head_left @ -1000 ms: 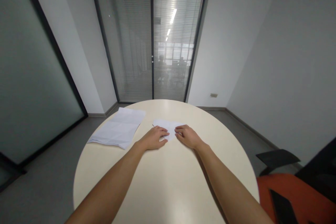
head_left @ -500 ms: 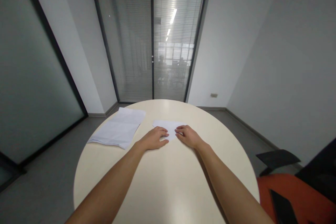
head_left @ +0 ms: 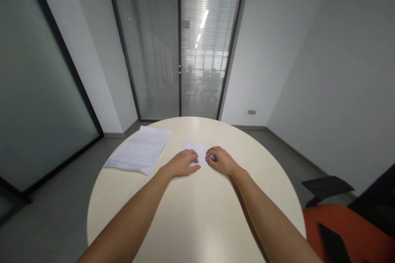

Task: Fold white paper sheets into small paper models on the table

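A small white piece of paper (head_left: 201, 150) lies on the round table between my two hands; it looks folded, but its near edges are partly covered. My left hand (head_left: 184, 162) holds its left side, fingers curled over it and the thumb at the near edge. On the opposite side, my right hand (head_left: 222, 160) grips the paper's right edge between thumb and bent fingers. Both wrists rest low over the tabletop.
A stack of creased white paper sheets (head_left: 142, 148) lies at the left of the cream round table (head_left: 191, 213). An orange chair (head_left: 364, 230) with black armrests stands at the right. Behind the table is a glass partition with blinds (head_left: 148, 49).
The fingers of both hands have curled in more around the paper. Less of the paper shows, and its far left corner has shifted right. The sheet stack has stayed put.
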`<state>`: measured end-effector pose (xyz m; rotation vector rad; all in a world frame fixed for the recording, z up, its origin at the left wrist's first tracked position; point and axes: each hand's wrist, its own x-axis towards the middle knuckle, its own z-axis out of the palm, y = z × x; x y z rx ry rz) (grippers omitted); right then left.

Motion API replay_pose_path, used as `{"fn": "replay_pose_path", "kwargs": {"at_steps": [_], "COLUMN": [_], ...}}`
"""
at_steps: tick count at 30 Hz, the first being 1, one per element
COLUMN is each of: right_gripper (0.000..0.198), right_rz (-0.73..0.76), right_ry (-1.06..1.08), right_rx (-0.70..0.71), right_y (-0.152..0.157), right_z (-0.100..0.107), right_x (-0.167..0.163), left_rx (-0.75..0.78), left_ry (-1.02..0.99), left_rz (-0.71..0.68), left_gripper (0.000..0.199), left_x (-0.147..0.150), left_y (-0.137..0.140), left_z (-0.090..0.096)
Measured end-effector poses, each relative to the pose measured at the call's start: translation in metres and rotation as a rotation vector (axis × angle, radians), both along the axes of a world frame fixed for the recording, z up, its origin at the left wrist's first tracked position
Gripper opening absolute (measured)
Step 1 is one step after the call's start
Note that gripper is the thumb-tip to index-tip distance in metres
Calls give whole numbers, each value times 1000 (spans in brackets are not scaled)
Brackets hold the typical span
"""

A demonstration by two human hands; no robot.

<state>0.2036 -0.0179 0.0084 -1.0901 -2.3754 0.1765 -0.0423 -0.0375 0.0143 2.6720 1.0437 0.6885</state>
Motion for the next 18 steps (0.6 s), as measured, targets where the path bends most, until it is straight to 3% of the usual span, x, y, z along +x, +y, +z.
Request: {"fn": "replay_pose_path", "kwargs": {"at_steps": [6,13,18], "right_gripper": [20,16,20], "right_rz": [63,101,117], "right_ry": [46,53,51], "right_rx": [-13,-58,-152], "right_y": [-1,0,-6], "right_z": [-3,1,5], "right_x": [-1,-2,-8], "left_rx": [59,176,169], "left_ry": [35,113,137], "left_rz": [24,161,240], "left_gripper": [11,13,21], "left_x": [1,1,1], "left_y": [5,3,2], "left_z": [-5,-2,-1]}}
